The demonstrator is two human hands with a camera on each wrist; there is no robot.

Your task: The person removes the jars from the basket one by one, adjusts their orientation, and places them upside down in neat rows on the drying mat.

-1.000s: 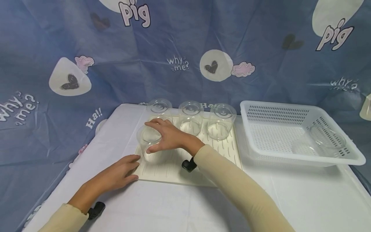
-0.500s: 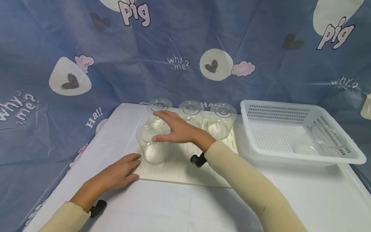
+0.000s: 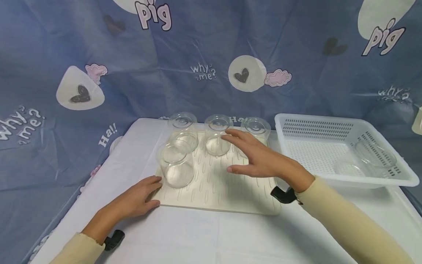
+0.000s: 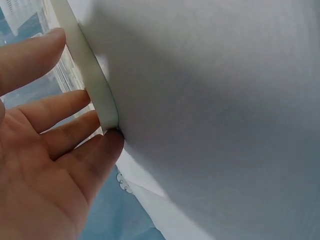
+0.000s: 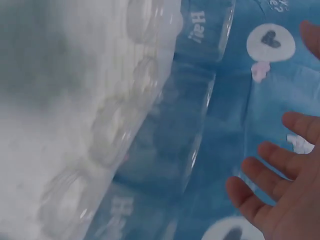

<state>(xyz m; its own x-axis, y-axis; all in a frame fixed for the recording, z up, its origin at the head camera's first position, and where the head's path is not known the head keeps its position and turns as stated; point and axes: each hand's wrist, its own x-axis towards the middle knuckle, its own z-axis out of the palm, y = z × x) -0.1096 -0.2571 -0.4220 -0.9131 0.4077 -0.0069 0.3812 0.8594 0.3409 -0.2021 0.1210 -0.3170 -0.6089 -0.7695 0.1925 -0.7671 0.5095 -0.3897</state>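
My left hand (image 3: 135, 200) rests at the left edge of a cream ridged drying mat (image 3: 227, 194). In the left wrist view its fingertips touch the mat's corner (image 4: 102, 100). Over the right half of the mat hovers my right hand (image 3: 260, 157), fingers spread and holding nothing. A clear plastic cup (image 3: 178, 172) stands upside down on the mat's front left. Behind it, three like cups line the back: a left one (image 3: 184, 126), a middle one (image 3: 218, 141) and a right one (image 3: 255, 126), which the right hand partly hides.
At the right stands a white plastic basket (image 3: 349, 179) with slotted sides. One clear cup (image 3: 372, 157) lies in it. White cloth (image 3: 184, 234) covers the table, and a blue printed curtain (image 3: 165, 88) hangs behind and to the left.
My right hand has let go of the front left cup and moved right across the mat towards the basket. That cup stays put. The left hand has hardly moved.
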